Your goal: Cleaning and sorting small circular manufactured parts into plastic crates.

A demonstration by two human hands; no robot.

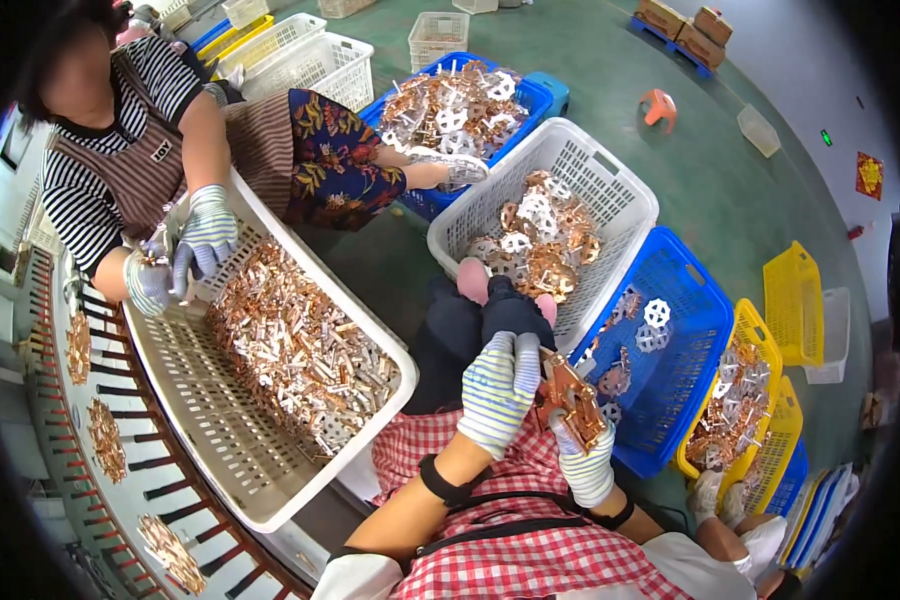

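In front of my apron, my right hand (584, 464), in a striped glove, is closed around a small stack of copper-coloured metal plates (568, 402) with cut-out shapes. My left hand (500, 396), gloved the same way, is at the stack's left edge, its fingers held together against it; its thumb is hidden. To my left, a large white crate (260, 505) holds many small copper and silver metal pieces (300, 340). Ahead of my knees, a white basket (610, 190) contains round, toothed metal plates (545, 235). A blue basket (685, 360) with a few similar plates stands on my right.
Across the white crate sits a co-worker (160, 150), with gloved hands (195, 245) over it. Beyond are a filled blue basket (540, 95) and white baskets (315, 75). Yellow baskets (765, 330) stand at right. Metal piles (107, 440) lie on a slatted surface at left.
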